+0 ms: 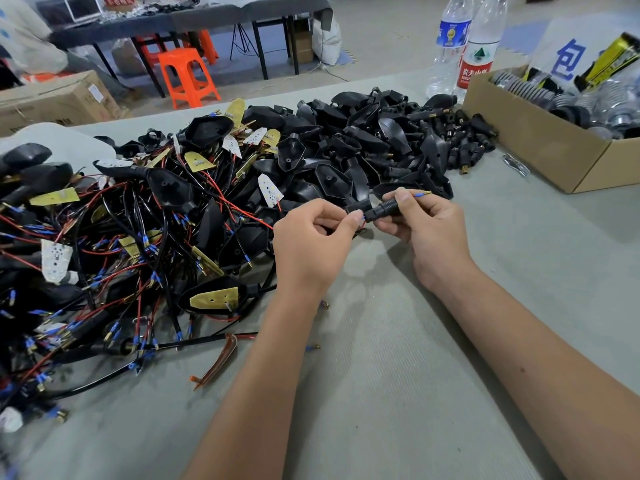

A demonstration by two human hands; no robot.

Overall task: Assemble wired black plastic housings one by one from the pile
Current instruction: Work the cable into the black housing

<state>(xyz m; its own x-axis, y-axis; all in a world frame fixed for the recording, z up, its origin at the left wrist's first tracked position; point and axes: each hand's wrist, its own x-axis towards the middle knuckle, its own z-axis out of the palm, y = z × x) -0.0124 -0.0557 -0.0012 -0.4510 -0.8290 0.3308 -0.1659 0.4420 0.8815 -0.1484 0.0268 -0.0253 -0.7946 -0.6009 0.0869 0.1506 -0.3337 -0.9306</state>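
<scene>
My left hand (313,233) pinches a black plastic housing (358,206) by its neck, with a red wire trailing left from it. My right hand (427,230) grips a ribbed black stem (383,206) that meets the housing. A blue-sleeved wire end with a brass tip (420,194) sticks out past my right thumb. Behind my hands lies the pile of empty black housings (346,147). A tangle of wired housings with red and black leads (131,237) fills the left of the grey table (398,375).
An open cardboard box (540,133) of metal parts stands at the right rear, with two clear bottles (464,46) behind it. An amber lens strip (218,365) and loose brass-tipped wire ends lie near my left forearm. An orange stool (188,77) stands beyond the table.
</scene>
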